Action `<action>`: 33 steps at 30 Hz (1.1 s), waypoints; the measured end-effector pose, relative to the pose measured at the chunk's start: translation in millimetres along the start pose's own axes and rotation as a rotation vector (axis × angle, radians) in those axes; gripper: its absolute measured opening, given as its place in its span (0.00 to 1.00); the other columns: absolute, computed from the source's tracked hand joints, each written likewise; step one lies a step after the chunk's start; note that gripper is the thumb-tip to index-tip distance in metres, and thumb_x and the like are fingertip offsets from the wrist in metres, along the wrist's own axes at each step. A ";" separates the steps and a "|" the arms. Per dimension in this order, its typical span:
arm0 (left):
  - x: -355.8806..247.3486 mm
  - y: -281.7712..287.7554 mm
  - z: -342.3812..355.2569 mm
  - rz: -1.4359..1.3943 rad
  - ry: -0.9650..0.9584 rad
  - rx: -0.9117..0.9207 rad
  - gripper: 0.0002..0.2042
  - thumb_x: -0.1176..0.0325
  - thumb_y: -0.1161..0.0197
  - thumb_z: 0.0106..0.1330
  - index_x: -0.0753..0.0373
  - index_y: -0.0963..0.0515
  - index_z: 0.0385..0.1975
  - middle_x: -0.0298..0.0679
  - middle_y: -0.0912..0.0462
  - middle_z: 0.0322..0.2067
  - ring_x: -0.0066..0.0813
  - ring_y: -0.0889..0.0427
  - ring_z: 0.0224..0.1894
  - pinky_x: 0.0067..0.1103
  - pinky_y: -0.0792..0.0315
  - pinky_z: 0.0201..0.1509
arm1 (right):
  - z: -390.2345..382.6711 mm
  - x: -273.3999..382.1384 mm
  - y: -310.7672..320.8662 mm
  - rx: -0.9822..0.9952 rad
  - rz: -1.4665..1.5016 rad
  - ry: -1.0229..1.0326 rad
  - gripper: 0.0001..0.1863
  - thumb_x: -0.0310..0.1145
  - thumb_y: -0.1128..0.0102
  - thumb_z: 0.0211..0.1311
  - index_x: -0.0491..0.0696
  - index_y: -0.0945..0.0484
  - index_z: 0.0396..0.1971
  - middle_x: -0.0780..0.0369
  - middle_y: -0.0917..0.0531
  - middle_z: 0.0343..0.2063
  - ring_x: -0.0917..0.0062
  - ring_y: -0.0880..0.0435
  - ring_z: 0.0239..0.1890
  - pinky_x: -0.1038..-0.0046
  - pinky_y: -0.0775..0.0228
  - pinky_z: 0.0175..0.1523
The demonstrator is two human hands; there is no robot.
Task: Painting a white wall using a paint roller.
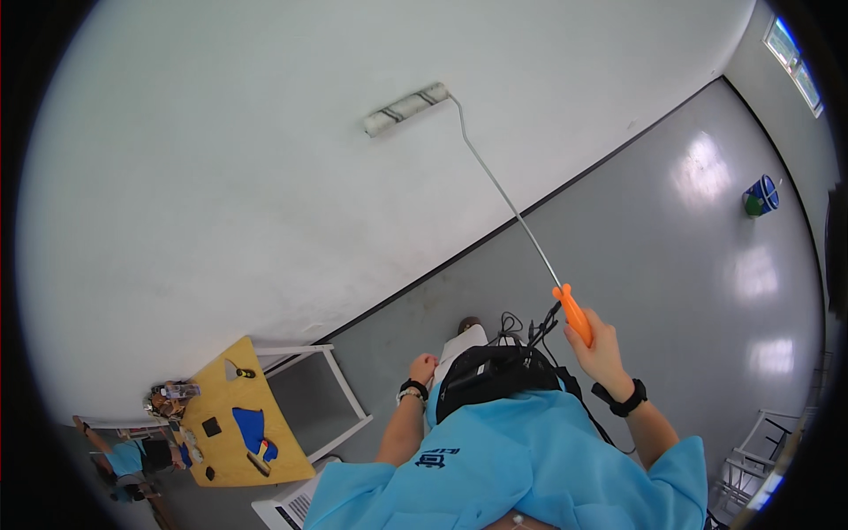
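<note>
My right hand (601, 349) is closed around the orange handle of a paint roller (511, 205). Its long bent metal rod reaches up and to the left. The roller sleeve, pale with dark stripes, lies against the white wall (265, 177). Beside my waist on the left hangs my left hand (424, 367), small in view, with its fingers curled in and nothing visible in them. A black waist bag (495, 375) sits at my front, with dark cables near it.
A yellow-topped table (225, 402) with a white frame stands at the lower left, bearing a blue cloth, a brush and several tools. Another person (128, 459) is beyond it. A blue and green bucket (760, 196) stands on the grey floor at right. Metal frames (751, 468) are lower right.
</note>
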State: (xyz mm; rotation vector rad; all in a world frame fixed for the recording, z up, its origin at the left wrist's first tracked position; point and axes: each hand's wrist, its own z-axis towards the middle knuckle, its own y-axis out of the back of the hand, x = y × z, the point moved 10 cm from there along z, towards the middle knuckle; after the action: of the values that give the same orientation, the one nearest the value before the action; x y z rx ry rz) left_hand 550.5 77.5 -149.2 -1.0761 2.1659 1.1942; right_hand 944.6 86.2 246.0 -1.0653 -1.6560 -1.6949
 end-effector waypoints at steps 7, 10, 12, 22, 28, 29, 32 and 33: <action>7.2 -6.1 5.3 0.017 -0.033 0.003 0.13 0.64 0.49 0.62 0.63 0.19 0.32 0.42 0.16 0.31 0.39 0.18 0.37 0.29 0.26 0.42 | -7.9 4.8 -0.2 -0.003 0.006 -0.016 0.14 0.35 0.40 0.59 0.41 0.26 0.40 0.55 0.27 0.13 0.64 0.25 0.14 0.69 0.37 0.23; 9.8 -5.6 8.8 0.039 -0.046 -0.004 0.13 0.64 0.50 0.62 0.63 0.19 0.32 0.43 0.16 0.31 0.40 0.18 0.36 0.30 0.26 0.41 | -7.6 3.9 -2.6 -0.003 -0.017 -0.019 0.14 0.35 0.40 0.59 0.41 0.26 0.40 0.54 0.26 0.13 0.61 0.25 0.15 0.69 0.36 0.23; 11.2 -5.0 9.4 0.055 -0.057 -0.005 0.13 0.64 0.50 0.62 0.63 0.19 0.31 0.43 0.16 0.30 0.40 0.18 0.36 0.30 0.26 0.41 | -7.9 5.9 -4.6 0.009 -0.022 -0.029 0.14 0.35 0.39 0.59 0.42 0.26 0.40 0.54 0.26 0.13 0.59 0.25 0.15 0.68 0.36 0.23; 0.0 -2.3 17.7 0.033 -0.091 0.013 0.13 0.64 0.50 0.62 0.63 0.19 0.32 0.43 0.16 0.29 0.41 0.18 0.34 0.30 0.26 0.40 | -6.1 2.3 -6.4 0.003 -0.054 -0.064 0.14 0.36 0.39 0.58 0.41 0.25 0.37 0.53 0.25 0.15 0.59 0.23 0.17 0.68 0.35 0.24; -5.8 -5.2 13.9 0.015 -0.040 0.036 0.13 0.64 0.50 0.63 0.63 0.19 0.32 0.43 0.16 0.30 0.39 0.18 0.34 0.29 0.26 0.41 | 1.5 -8.6 -11.3 0.024 -0.076 -0.089 0.14 0.37 0.39 0.58 0.40 0.25 0.35 0.53 0.24 0.15 0.59 0.23 0.17 0.67 0.34 0.25; -4.7 -4.2 13.3 0.027 -0.040 0.029 0.13 0.64 0.50 0.63 0.64 0.19 0.32 0.43 0.16 0.30 0.39 0.17 0.35 0.29 0.26 0.41 | 2.3 -12.1 -12.9 0.034 -0.087 -0.098 0.15 0.37 0.39 0.58 0.40 0.24 0.35 0.53 0.24 0.15 0.59 0.22 0.18 0.67 0.34 0.25; 2.9 -1.3 13.1 0.025 -0.066 0.007 0.12 0.65 0.49 0.63 0.64 0.19 0.32 0.43 0.16 0.29 0.38 0.17 0.34 0.28 0.25 0.41 | 3.8 -15.4 -17.4 0.026 -0.099 -0.095 0.15 0.38 0.39 0.58 0.40 0.24 0.35 0.53 0.23 0.15 0.59 0.22 0.18 0.66 0.34 0.25; 2.5 1.2 16.3 0.041 -0.100 -0.016 0.12 0.66 0.49 0.63 0.65 0.19 0.31 0.44 0.16 0.29 0.37 0.17 0.33 0.28 0.25 0.40 | 4.4 -15.6 -17.6 0.012 -0.099 -0.090 0.15 0.38 0.39 0.58 0.40 0.24 0.36 0.53 0.23 0.15 0.59 0.22 0.19 0.65 0.34 0.26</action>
State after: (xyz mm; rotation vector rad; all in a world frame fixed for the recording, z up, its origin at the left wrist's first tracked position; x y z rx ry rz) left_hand 548.2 90.7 -159.0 -0.9619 2.1147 1.2576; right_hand 939.3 90.1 223.0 -1.0850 -1.8003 -1.7194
